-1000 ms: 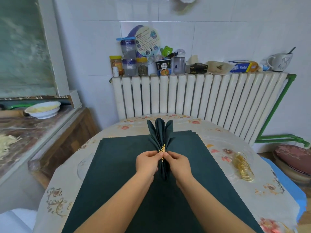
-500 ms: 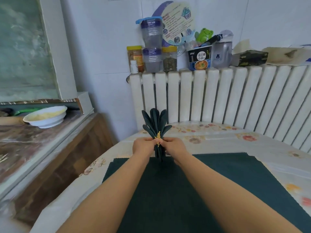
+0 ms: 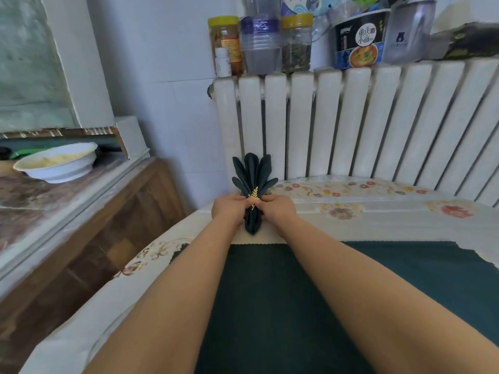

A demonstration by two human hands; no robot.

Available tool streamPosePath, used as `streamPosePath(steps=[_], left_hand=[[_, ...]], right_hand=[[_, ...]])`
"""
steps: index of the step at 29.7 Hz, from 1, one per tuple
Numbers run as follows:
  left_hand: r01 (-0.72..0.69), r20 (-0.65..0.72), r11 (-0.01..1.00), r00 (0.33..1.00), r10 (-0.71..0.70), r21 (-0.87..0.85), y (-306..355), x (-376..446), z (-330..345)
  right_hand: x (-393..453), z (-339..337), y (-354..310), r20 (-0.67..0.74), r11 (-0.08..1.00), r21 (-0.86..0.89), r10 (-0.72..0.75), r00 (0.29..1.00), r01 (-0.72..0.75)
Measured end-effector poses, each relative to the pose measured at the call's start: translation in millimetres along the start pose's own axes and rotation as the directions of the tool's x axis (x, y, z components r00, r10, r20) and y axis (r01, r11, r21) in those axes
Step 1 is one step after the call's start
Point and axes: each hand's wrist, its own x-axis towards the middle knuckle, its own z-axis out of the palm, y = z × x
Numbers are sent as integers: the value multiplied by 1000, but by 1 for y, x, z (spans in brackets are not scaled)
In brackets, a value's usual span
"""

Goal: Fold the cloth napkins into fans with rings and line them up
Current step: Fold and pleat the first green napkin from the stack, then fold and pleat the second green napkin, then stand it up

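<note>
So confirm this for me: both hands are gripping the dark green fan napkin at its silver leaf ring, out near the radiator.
Not quite. The head view shows the leaf ring is gold, not silver. The rest holds: the left hand and right hand grip the dark green fan napkin at the ring, near the radiator.

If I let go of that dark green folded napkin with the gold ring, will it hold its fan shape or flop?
The dark green fan-folded cloth napkin will probably keep its fan, since the gold leaf-shaped ring cinches its middle. The soft pleats look limp and may splay wider. It likely feels light; the left hand and right hand hold it with fingertips.
</note>
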Motion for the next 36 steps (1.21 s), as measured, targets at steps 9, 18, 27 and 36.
streamPosePath(steps=[9, 18, 27, 36], left_hand=[[-115, -122, 980, 983, 136, 164, -5, -41, -11], [-239, -2, 951, 970, 244, 198, -27, -187, -42], [-211, 130, 976, 971, 201, 62, -51, -350, -82], [-308, 343, 907, 917, 202, 289, -112, -473, -102]], right_hand=[[-47, -12, 1, -106, 999, -2, -52, 993, 52], [-197, -40, 9, -152, 996, 83, -24, 988, 37], [-357, -56, 14, -133, 988, 127, -75, 988, 92], [-480, -81, 54, -16, 995, -19, -98, 995, 97]])
